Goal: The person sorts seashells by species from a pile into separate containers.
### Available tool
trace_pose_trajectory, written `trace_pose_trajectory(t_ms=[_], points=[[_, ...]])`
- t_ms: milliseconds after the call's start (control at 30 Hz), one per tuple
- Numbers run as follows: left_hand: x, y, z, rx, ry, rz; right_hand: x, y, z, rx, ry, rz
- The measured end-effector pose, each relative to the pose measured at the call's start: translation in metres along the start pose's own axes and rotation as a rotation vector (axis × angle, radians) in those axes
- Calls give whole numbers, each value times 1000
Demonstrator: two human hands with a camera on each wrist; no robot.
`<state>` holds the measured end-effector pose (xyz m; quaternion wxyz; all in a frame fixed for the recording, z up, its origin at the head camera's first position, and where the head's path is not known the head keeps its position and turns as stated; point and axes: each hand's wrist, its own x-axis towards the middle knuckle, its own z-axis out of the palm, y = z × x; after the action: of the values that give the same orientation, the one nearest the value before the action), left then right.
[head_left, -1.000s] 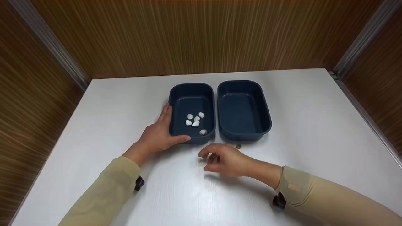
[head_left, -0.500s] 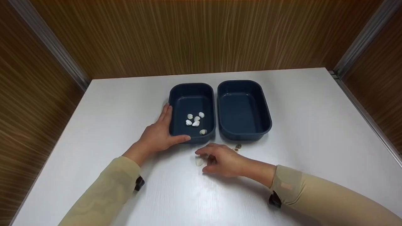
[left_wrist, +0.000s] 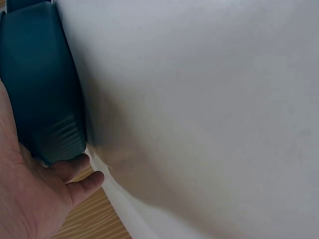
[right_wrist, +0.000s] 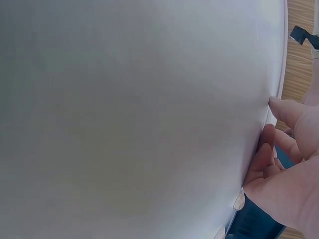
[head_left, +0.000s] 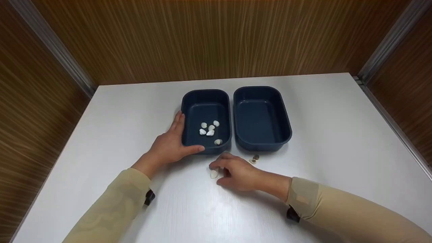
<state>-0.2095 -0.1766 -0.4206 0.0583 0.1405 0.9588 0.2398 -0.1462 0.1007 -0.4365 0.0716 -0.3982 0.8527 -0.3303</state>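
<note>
My left hand (head_left: 168, 146) lies against the near left corner of the left dark blue bin (head_left: 230, 118). Its fingers run straight along the outer side wall, and the thumb touches the front rim; the left wrist view shows the fingers at the wall. Several white seashells (head_left: 210, 133) and a greyish seashell (head_left: 218, 142) lie in that bin. In front of it, my right hand (head_left: 238, 173) is low over the table, thumb and index finger apart around a white seashell (head_left: 214, 174). The right hand's other fingertips are partly hidden in the head view.
A second dark blue bin (head_left: 263, 147) stands to the right of the first, close beside it. Small brownish shells (head_left: 255, 157) lie on the white table (head_left: 189, 209) in front of it. Wood-grain panels (head_left: 216, 40) enclose the back and sides.
My right hand has shifted slightly left toward the white seashell, uncovering more of the brownish shells behind it. My left hand and both bins have stayed in place.
</note>
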Motion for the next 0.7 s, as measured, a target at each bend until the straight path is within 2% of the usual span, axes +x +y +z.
trace_pose_trajectory(t_ms=[300,700], points=[[0,0,1,1,3,-4,1,2,2,-13,20,-12],[2,-2,2,-5,17,4,2,2,3,2,12,17]])
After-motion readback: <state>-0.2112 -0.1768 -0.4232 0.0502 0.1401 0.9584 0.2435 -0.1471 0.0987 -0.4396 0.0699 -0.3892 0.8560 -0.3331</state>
